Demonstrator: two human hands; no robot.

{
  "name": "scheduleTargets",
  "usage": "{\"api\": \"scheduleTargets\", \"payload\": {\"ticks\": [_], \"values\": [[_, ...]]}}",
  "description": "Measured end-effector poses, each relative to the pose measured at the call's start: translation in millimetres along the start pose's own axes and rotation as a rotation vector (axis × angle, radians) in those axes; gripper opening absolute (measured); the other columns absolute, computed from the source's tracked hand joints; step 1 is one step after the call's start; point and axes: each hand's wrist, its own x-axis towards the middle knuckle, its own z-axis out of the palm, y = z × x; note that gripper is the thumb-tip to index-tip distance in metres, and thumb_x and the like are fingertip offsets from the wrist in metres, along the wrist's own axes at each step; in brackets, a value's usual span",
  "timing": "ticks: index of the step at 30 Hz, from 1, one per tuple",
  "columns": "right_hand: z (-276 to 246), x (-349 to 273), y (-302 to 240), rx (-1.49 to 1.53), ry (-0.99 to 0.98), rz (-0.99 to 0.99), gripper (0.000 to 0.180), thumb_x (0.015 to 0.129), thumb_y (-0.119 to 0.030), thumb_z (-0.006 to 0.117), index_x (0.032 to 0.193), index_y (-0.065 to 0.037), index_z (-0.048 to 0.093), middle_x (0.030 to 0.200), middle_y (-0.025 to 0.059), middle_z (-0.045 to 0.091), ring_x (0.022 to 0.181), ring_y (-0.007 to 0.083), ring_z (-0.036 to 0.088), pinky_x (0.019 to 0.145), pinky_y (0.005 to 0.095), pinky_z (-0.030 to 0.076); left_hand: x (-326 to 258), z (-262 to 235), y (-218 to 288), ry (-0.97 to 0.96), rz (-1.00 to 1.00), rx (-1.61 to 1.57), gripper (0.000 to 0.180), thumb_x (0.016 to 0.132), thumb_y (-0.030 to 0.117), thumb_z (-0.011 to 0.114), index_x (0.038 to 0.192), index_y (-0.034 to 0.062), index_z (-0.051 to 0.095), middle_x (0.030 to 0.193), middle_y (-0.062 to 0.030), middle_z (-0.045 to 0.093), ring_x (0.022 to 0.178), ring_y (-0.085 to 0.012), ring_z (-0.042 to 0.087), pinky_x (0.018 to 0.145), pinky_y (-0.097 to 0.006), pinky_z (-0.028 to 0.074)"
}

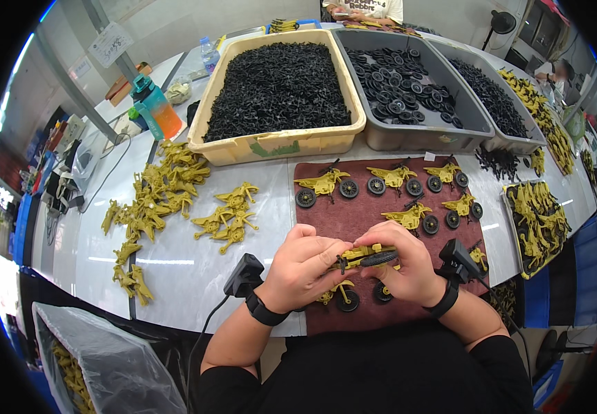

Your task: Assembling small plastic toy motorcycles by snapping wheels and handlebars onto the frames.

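Between my two hands, above the near part of a dark red mat, is a yellow toy motorcycle with a black wheel. My left hand grips one end, where a small black part shows. At the wheel end, my right hand has its thumb and fingers closed around the toy. My fingers hide much of its body. Several similar toy motorcycles lie on the mat, among them one at the far left and one near the middle. Others lie partly beneath my hands.
Beyond the mat stand a cream tub of small black parts, a grey tub of black wheels and another grey tub. Yellow body parts lie heaped at left. A tray of yellow parts sits right. A bottle stands far left.
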Motion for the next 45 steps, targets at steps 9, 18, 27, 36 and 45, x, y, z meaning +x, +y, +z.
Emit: {"api": "scheduleTargets", "payload": {"ticks": [9,18,27,36,45], "values": [[4.6,-6.7,-16.3,-0.636,0.287,-0.182,0.040,0.065,-0.026,0.081,0.098,-0.011,0.063,0.093,0.0059,0.045,0.085,0.0246,0.048,0.076,0.0372,0.039,-1.5,2.8,12.6,-0.007,-0.049,0.385,0.044,0.068,0.013,0.077,0.107,0.0002,0.061,0.089,-0.0046,0.064,0.078,-0.0179,0.061,0.071,-0.034,0.038],[27.0,7.3,-28.6,-0.833,0.219,-0.072,0.024,0.063,-0.014,0.079,0.083,-0.011,0.066,0.091,0.0052,0.047,0.083,0.0226,0.048,0.073,0.0355,0.037,-2.6,9.0,9.1,-0.020,-0.037,0.576,0.039,0.072,0.017,0.073,0.103,-0.0042,0.061,0.085,-0.0051,0.062,0.076,-0.0189,0.061,0.070,-0.036,0.039],[35.4,-4.5,-15.5,-0.671,0.340,-0.052,0.019,0.064,-0.002,0.078,0.075,-0.005,0.063,0.093,0.0092,0.048,0.086,0.0246,0.047,0.073,0.0342,0.040,-5.6,12.3,13.0,-0.003,-0.051,0.536,0.038,0.073,0.017,0.073,0.104,-0.0037,0.062,0.084,-0.0057,0.062,0.071,-0.0168,0.061,0.069,-0.033,0.039],[35.6,-2.8,-23.5,-0.667,0.333,-0.021,0.019,0.063,-0.002,0.079,0.073,-0.006,0.063,0.096,0.0100,0.048,0.087,0.0247,0.047,0.072,0.0344,0.040,-2.5,11.7,19.2,0.061,0.000,0.626,0.034,0.072,0.015,0.072,0.100,-0.0023,0.064,0.085,-0.0047,0.064,0.074,-0.0165,0.062,0.070,-0.033,0.035],[11.3,-7.7,2.3,-0.400,0.303,-0.129,0.074,0.067,-0.032,0.084,0.125,-0.005,0.047,0.122,0.0148,0.047,0.110,0.0293,0.048,0.092,0.0385,0.042,-2.7,6.6,21.4,0.181,-0.119,0.312,0.040,0.065,0.017,0.079,0.100,0.0035,0.065,0.086,-0.0022,0.068,0.074,-0.0149,0.064,0.066,-0.032,0.032]]}}
